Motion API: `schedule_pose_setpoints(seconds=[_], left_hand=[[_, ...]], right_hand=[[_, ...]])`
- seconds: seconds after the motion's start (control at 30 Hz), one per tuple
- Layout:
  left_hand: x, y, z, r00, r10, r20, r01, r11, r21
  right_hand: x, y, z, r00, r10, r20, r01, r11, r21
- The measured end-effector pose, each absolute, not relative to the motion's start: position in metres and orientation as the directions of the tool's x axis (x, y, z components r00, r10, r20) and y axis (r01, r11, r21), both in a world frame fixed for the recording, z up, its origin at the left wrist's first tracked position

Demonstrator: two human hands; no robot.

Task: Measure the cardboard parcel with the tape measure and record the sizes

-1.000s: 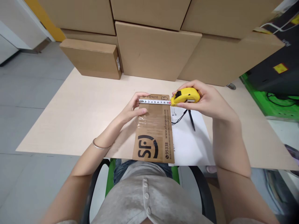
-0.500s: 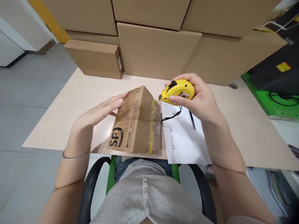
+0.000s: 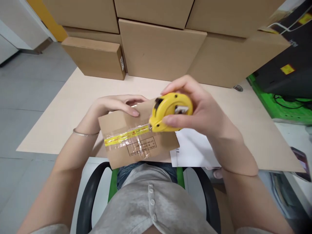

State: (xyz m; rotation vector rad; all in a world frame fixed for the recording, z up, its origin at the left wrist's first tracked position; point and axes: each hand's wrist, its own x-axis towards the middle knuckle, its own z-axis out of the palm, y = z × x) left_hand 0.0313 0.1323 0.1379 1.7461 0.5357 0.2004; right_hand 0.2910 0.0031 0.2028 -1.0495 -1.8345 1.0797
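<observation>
My left hand (image 3: 122, 103) is closed over the far edge of a small cardboard box (image 3: 119, 157), thumb on the upper face and the other fingers mostly out of sight behind. That face carries yellow printed tape under clear tape and a stamped text frame. A yellow tape measure (image 3: 173, 107) is gripped in my right hand (image 3: 207, 110), its mouth at the end of the yellow strip, over the right part of the box. No drawn-out blade shows. Partly under the box and right forearm lies a white sheet of paper (image 3: 195, 151) on the table (image 3: 251, 139).
Large cardboard boxes (image 3: 161, 48) are stacked along the table's back edge. At the back left stands a flat carton (image 3: 97, 58). A phone (image 3: 302, 159) is at the right edge, below a green surface (image 3: 292, 107) with a cable. Chair armrests (image 3: 87, 195) flank my body.
My left hand has turned the box, so its taped face now points up instead of the printed side. The tape measure has moved left and down, over the box. The pen is now hidden.
</observation>
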Motion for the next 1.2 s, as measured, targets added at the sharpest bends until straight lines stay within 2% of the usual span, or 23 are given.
schedule_pose_setpoints(seconds=[0.13,0.23,0.33,0.47,0.5,0.57,0.63,0.67,0.7,0.73,0.8,0.87,0.9,1.0,1.07,1.2], left_hand=[[0.079,0.154,0.13,0.947,0.226,-0.227,0.254,-0.099,0.962],[0.101,0.165,0.116,0.959,0.134,-0.248,0.264,-0.115,0.958],[0.11,0.171,0.1,0.958,0.125,-0.256,0.274,-0.152,0.95],[0.114,0.173,0.083,0.935,0.114,-0.335,0.347,-0.111,0.931],[0.115,0.174,0.081,0.928,0.133,-0.348,0.361,-0.097,0.927],[0.113,0.176,0.082,0.919,0.186,-0.347,0.368,-0.09,0.925],[0.108,0.176,0.09,0.93,0.209,-0.304,0.335,-0.136,0.932],[0.104,0.175,0.095,0.937,0.218,-0.274,0.314,-0.174,0.933],[0.1,0.171,0.101,0.939,0.243,-0.243,0.296,-0.218,0.93],[0.096,0.166,0.107,0.931,0.295,-0.214,0.294,-0.261,0.919],[0.09,0.148,0.117,0.852,0.504,-0.145,0.347,-0.334,0.877],[0.089,0.123,0.122,0.76,0.646,-0.066,0.421,-0.413,0.807],[0.09,0.11,0.124,0.747,0.662,-0.055,0.451,-0.444,0.774],[0.096,0.076,0.124,0.739,0.668,-0.087,0.521,-0.485,0.703],[0.096,0.064,0.124,0.762,0.642,-0.084,0.505,-0.507,0.698],[0.084,0.061,0.12,0.803,0.592,0.065,0.366,-0.576,0.731]], right_hand=[[0.271,0.006,0.186,-0.56,0.818,0.129,0.216,0.295,-0.931],[0.266,0.007,0.161,-0.571,0.816,0.084,0.332,0.324,-0.886],[0.263,0.004,0.14,-0.534,0.842,0.079,0.515,0.398,-0.759],[0.261,-0.001,0.126,-0.444,0.871,0.21,0.727,0.487,-0.484],[0.263,0.0,0.125,-0.432,0.869,0.242,0.736,0.494,-0.462],[0.277,0.003,0.125,-0.377,0.876,0.302,0.723,0.482,-0.495],[0.304,0.01,0.126,-0.222,0.923,0.314,0.735,0.37,-0.568],[0.322,0.015,0.125,-0.097,0.958,0.271,0.764,0.246,-0.596],[0.341,0.019,0.124,0.021,0.984,0.177,0.818,0.085,-0.569],[0.361,0.023,0.121,0.125,0.99,0.065,0.885,-0.082,-0.458],[0.395,0.029,0.11,0.325,0.921,-0.215,0.927,-0.355,-0.122],[0.417,0.031,0.093,0.406,0.851,-0.334,0.897,-0.44,-0.03],[0.423,0.03,0.085,0.417,0.827,-0.376,0.89,-0.455,-0.014],[0.432,0.023,0.064,0.391,0.811,-0.435,0.89,-0.453,-0.044],[0.435,0.016,0.059,0.33,0.829,-0.451,0.896,-0.426,-0.128],[0.44,0.003,0.058,0.089,0.902,-0.422,0.821,-0.307,-0.482]])
